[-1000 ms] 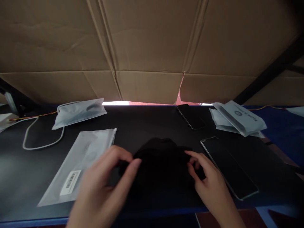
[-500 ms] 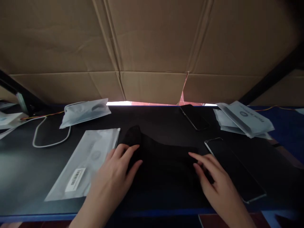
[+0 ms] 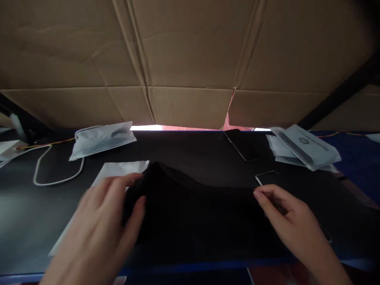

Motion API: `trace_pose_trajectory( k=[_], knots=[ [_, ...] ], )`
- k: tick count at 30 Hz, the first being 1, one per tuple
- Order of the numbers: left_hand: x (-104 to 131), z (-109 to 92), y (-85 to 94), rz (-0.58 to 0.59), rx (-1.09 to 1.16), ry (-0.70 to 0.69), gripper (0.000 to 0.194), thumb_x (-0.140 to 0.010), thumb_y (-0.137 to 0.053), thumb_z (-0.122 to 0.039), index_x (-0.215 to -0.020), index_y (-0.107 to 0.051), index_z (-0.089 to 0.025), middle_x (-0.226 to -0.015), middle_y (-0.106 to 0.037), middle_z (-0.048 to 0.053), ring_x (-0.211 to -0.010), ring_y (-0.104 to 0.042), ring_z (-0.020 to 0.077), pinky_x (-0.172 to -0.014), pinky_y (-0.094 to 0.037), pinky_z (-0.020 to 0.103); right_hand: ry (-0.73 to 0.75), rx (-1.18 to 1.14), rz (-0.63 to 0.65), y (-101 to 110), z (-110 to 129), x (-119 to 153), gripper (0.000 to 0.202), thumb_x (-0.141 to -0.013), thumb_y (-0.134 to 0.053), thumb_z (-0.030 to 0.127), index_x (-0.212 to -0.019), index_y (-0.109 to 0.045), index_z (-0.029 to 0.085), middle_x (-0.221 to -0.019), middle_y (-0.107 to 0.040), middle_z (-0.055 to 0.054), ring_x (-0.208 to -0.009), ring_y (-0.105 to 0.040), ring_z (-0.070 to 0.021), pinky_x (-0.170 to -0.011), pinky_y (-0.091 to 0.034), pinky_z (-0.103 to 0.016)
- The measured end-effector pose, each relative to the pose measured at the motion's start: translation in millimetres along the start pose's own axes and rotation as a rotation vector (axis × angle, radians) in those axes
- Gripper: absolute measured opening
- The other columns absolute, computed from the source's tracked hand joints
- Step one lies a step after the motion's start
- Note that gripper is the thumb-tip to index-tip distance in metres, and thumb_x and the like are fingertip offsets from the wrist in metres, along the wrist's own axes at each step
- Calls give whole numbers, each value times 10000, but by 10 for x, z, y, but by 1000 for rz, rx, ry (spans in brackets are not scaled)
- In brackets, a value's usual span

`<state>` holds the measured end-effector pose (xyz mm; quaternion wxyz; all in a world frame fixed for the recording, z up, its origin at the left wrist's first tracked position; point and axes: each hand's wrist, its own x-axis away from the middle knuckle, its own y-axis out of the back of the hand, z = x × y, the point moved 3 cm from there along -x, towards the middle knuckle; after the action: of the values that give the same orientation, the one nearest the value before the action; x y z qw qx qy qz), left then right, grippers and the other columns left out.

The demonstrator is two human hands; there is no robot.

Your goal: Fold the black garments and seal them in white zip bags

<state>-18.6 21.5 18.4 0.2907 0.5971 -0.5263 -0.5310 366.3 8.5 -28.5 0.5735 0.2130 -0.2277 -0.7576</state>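
A long piece of black cloth (image 3: 190,206) stretches across the middle of the black table, hard to tell from the dark surface. Its left end rises in a fold between the fingers and thumb of my left hand (image 3: 101,221), which is closed around it and slightly blurred. My right hand (image 3: 285,217) pinches the cloth's right corner between thumb and forefinger. Under my left hand lies a white plastic bag (image 3: 111,169), mostly covered. Beside my right hand is a dark phone-like slab with a clear edge (image 3: 268,178), partly hidden by that hand.
A black phone (image 3: 242,145) lies toward the back. White printed bags (image 3: 308,146) are stacked at the back right, and another filled white bag (image 3: 102,139) sits back left by a white cable (image 3: 37,170). Cardboard (image 3: 190,51) hangs behind the table.
My left hand has moved left and nearer, drawing the cloth's left end with it over the white bag. My right hand has shifted right and now pinches the corner. The cloth is spread wider.
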Motion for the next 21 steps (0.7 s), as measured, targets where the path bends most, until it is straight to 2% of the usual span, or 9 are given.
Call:
trace_pose_trajectory(
  k=[3,5,6,9,11,13,15,18,21],
  knots=[
    [-210,-301,-257,255,85,-177,233,-1081,-470,-355,-1148,-684,-293,-1150,-687,56,-1020,-709,290,-904,-609,498,-160,-205,-19,-100,40,-178,405,-962,-704,634,-1026,-702,234,-662,-697,11,-440,-583,-145,-428,-442,-265],
    [-321,-404,-423,441,68,-203,217,-1045,-537,-285,-1167,-717,-287,-1195,-708,65,-1080,-717,302,-959,-608,506,-190,-281,-58,-159,89,-267,484,-968,-695,659,-1201,-655,237,-812,-794,-34,-484,-651,-166,-416,-446,-261],
    [-364,-425,-480,486,53,-194,260,-1026,-581,-278,-1250,-713,-281,-1260,-708,79,-1132,-717,313,-989,-605,507,-160,-283,-92,-175,123,-286,521,-981,-685,652,-1306,-617,250,-945,-832,-65,-565,-710,-185,-440,-475,-265],
    [-444,-420,-566,522,39,-154,580,-1010,-663,-350,-1573,-558,-258,-1463,-654,135,-1256,-708,336,-1055,-595,500,57,-148,-73,-234,237,-236,476,-1044,-644,567,-1449,-586,324,-1258,-820,-81,-835,-787,-218,-588,-585,-309],
    [-475,-397,-587,555,30,-136,723,-1014,-671,-411,-1685,-446,-262,-1496,-644,146,-1242,-730,336,-1060,-595,495,205,17,83,-312,282,-158,360,-1081,-602,503,-1404,-676,363,-1350,-793,-55,-1030,-788,-243,-798,-656,-389],
    [-516,-373,-597,592,17,-118,816,-1001,-684,-471,-1732,-380,-271,-1486,-661,144,-1173,-767,338,-1027,-612,493,259,160,231,-383,278,-103,355,-1099,-569,487,-1404,-722,388,-1449,-754,-32,-1269,-737,-280,-1052,-625,-505],
    [-571,-349,-604,611,-2,-93,932,-956,-721,-555,-1750,-347,-244,-1496,-669,162,-1149,-781,368,-991,-629,506,232,259,257,-393,257,-98,448,-1096,-566,527,-1503,-679,378,-1565,-683,-30,-1453,-633,-315,-1206,-529,-589],
    [-645,-319,-613,600,-33,-64,1096,-856,-790,-661,-1740,-365,-170,-1521,-667,212,-1198,-763,430,-976,-637,530,164,328,236,-310,245,-116,594,-1090,-539,620,-1625,-563,362,-1678,-575,-45,-1529,-563,-343,-1233,-501,-628],
    [-651,-308,-611,514,-53,-73,1050,-875,-794,-614,-1720,-398,-132,-1498,-678,238,-1242,-738,444,-1008,-621,546,213,373,312,-197,242,-63,551,-1078,-549,660,-1585,-595,447,-1719,-522,1,-1585,-487,-370,-1237,-474,-679]
  ],
)
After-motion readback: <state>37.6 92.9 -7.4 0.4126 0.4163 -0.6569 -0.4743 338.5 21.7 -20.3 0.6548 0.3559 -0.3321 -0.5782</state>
